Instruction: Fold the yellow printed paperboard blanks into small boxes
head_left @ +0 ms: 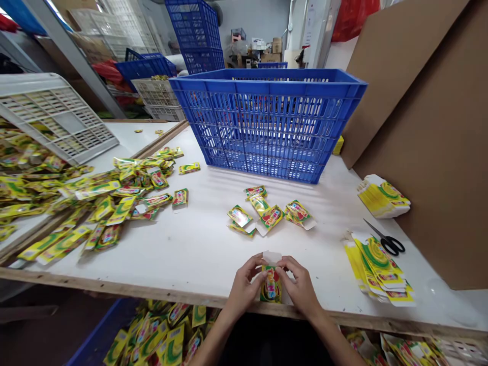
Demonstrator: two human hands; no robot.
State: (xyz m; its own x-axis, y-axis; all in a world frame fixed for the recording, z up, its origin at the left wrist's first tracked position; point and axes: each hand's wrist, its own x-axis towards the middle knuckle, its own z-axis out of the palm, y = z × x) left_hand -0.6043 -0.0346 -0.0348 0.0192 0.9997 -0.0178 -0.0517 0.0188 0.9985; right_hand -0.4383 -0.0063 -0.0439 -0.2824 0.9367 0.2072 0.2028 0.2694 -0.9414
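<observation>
A small yellow and green printed carton stands or lies at the table's front edge, its white end flap sticking out at the far end. My left hand pinches its left side, thumb on the printed face. From the right, my right hand closes on the same carton, with thumb and fingers near the flap. What the carton holds inside is hidden. Just beyond my hands lie several similar small cartons, some with white flaps out.
A blue plastic crate stands at the back of the white table. Many yellow packets spread on the left by a tipped white crate. Flat cartons, scissors and cardboard are right. Below, a bin holds more packets.
</observation>
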